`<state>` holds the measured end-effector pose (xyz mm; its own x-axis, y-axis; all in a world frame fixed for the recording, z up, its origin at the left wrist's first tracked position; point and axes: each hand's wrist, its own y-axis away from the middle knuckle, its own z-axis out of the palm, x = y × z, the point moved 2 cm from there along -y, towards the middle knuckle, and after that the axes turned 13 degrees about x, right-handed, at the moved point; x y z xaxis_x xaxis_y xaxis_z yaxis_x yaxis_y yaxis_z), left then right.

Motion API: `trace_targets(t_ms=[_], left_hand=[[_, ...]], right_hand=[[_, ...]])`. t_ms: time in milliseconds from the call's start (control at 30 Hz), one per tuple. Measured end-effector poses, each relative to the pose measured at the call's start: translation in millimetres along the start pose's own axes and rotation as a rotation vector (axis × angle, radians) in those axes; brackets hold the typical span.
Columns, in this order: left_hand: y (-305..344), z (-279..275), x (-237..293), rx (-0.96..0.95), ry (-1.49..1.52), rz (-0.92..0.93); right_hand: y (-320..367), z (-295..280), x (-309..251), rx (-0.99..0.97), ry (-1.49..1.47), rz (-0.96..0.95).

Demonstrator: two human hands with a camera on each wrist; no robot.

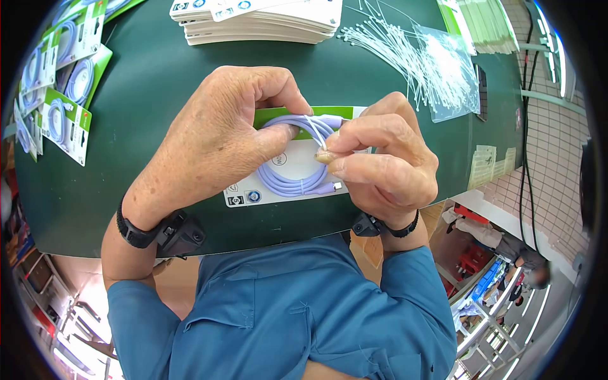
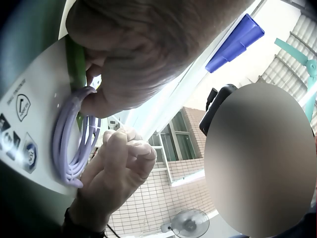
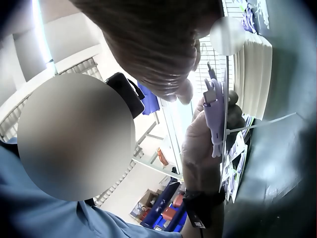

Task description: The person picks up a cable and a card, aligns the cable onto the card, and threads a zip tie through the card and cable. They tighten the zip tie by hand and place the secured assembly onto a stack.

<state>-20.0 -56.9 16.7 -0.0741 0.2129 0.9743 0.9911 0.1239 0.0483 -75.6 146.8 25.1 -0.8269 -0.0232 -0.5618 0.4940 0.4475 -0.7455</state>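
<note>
Lilac cable (image 1: 294,185), left hand (image 1: 215,139) clamping it — thumb down (knuckles up), right hand (image 1: 386,161) pinching white tie (image 1: 314,128).

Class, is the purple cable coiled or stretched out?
Coiled: the purple cable lies in round loops on the white card, a zip tie across it.

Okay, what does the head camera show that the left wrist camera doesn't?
Only the head view shows the stack of cards, the loose ties, the packaged cables, the green table and the thin white tie that the right hand pinches. Only the left wrist view shows a fan and a building's windows. Both show the left hand holding the purple cable on its card, with the right hand beside it.
</note>
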Motion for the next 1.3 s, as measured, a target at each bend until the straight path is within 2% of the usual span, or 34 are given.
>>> trace_targets(t_ms=[567,1300], left_hand=[[3,-4,8,-0.013,-0.056,-0.012],[4,-3,1,-0.014,-0.088,-0.037]], right_hand=[[7,6,6,0.028,-0.095,0.081],[8,14,2,-0.074,0.036,0.015]])
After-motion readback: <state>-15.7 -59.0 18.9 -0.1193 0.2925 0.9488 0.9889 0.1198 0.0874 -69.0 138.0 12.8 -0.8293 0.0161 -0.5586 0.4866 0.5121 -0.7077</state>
